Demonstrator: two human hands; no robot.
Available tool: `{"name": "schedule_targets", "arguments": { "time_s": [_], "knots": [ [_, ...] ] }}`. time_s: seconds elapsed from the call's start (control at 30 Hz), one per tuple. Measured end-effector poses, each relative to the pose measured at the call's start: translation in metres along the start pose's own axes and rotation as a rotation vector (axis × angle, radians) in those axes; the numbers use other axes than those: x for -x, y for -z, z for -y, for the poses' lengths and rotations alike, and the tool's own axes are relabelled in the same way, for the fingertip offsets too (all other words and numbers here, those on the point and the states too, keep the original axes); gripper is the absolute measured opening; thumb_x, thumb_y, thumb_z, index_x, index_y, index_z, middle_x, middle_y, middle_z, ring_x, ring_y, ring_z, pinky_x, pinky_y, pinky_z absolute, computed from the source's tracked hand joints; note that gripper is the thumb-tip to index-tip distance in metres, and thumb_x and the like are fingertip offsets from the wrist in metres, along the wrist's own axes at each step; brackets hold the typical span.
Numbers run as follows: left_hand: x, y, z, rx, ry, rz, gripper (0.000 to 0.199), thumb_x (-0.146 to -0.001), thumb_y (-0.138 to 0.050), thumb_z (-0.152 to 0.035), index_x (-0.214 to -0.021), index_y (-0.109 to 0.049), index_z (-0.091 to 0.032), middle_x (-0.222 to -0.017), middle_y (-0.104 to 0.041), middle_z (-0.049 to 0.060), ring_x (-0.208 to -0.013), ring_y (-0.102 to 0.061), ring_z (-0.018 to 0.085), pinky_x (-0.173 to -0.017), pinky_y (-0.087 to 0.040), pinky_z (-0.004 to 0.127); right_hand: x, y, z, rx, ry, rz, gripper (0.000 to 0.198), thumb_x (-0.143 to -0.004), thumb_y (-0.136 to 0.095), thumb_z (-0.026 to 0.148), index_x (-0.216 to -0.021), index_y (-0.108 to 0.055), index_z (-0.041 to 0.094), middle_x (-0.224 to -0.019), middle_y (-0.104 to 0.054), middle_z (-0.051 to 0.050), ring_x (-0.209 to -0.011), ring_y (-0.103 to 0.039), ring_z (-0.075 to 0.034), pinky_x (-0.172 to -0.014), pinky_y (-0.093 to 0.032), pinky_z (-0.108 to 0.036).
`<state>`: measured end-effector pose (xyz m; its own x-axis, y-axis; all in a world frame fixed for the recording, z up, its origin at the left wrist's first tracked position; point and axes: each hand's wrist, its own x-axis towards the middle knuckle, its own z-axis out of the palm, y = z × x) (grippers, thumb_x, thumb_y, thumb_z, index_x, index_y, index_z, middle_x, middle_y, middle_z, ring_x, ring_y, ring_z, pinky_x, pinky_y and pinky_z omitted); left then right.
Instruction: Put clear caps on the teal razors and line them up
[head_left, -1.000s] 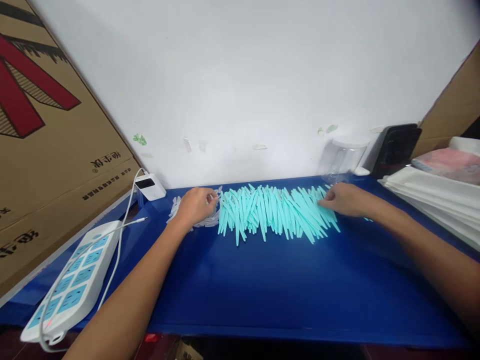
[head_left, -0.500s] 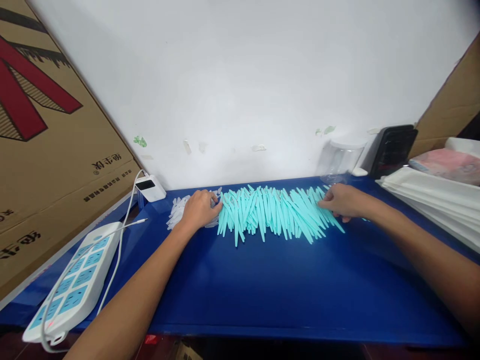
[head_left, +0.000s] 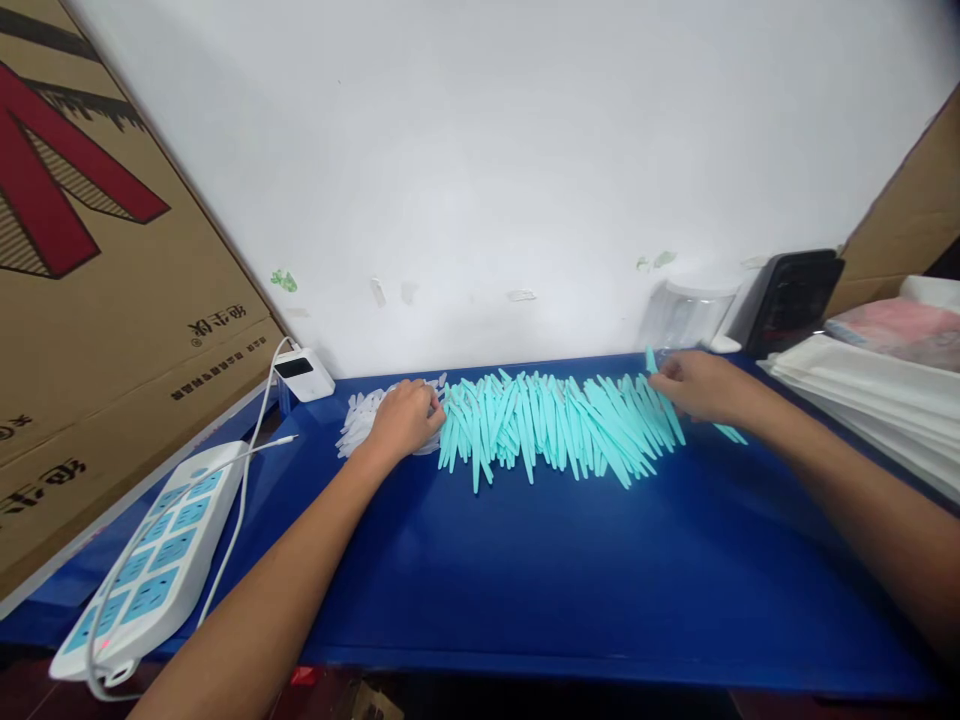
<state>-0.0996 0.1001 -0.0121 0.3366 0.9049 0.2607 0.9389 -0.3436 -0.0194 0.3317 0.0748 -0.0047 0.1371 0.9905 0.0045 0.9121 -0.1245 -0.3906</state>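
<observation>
A wide pile of tapered turquoise plastic sticks lies across the back of the blue table. To its left is a heap of small translucent whitish plastic pieces. My left hand rests over that heap at the border with the sticks, its thumb and fingers closed together; what they hold is hidden. At the pile's right end, my right hand pinches a turquoise stick, whose end stands up above the fingers. Another turquoise stick shows partly beneath the right wrist.
A white power strip with cables lies at left, near a small white device with a dark screen. A large cardboard box stands left. At right are a clear container, black trays and stacked white trays.
My right hand has risen slightly, and a stick's end now shows upright at its fingertips. A stick under the right wrist is more exposed. My left hand has barely moved, its fingers closing together.
</observation>
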Motion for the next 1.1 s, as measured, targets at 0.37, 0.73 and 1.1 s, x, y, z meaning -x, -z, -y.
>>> {"name": "schedule_targets", "arguments": {
  "time_s": [0.37,0.73,1.1],
  "knots": [
    [-0.006,0.011,-0.006,0.546,0.064,-0.188,0.018,-0.093,-0.065,-0.037,-0.097,-0.071,-0.02,-0.093,-0.078,0.005,-0.086,-0.07,0.021,-0.078,-0.051,0.033,0.019,-0.001,0.03,-0.27,0.265,-0.242,0.034,-0.101,-0.051,0.049,-0.112,-0.067,0.021,-0.076,-0.074,-0.004,-0.064,-0.067,-0.02,-0.065,-0.048,-0.031],
    [0.011,0.023,-0.045,0.88,-0.098,-0.124,0.018,-0.087,-0.076,-0.037,-0.088,-0.08,-0.02,-0.091,-0.08,0.006,-0.084,-0.072,0.02,-0.077,-0.055,0.033,0.044,-0.016,0.058,-0.519,0.513,-0.113,0.038,-0.095,-0.068,0.058,-0.11,-0.084,0.026,-0.113,-0.082,-0.006,-0.106,-0.075,-0.028,-0.097,-0.058,-0.042],
    [0.015,0.022,-0.055,0.995,-0.128,0.013,0.026,-0.095,-0.07,-0.045,-0.1,-0.084,-0.024,-0.103,-0.082,0.006,-0.093,-0.075,0.023,-0.081,-0.06,0.035,0.055,-0.014,0.066,-0.536,0.618,-0.06,0.027,-0.093,-0.073,0.054,-0.104,-0.086,0.033,-0.106,-0.083,-0.004,-0.097,-0.076,-0.026,-0.082,-0.061,-0.039]
  ]
}}
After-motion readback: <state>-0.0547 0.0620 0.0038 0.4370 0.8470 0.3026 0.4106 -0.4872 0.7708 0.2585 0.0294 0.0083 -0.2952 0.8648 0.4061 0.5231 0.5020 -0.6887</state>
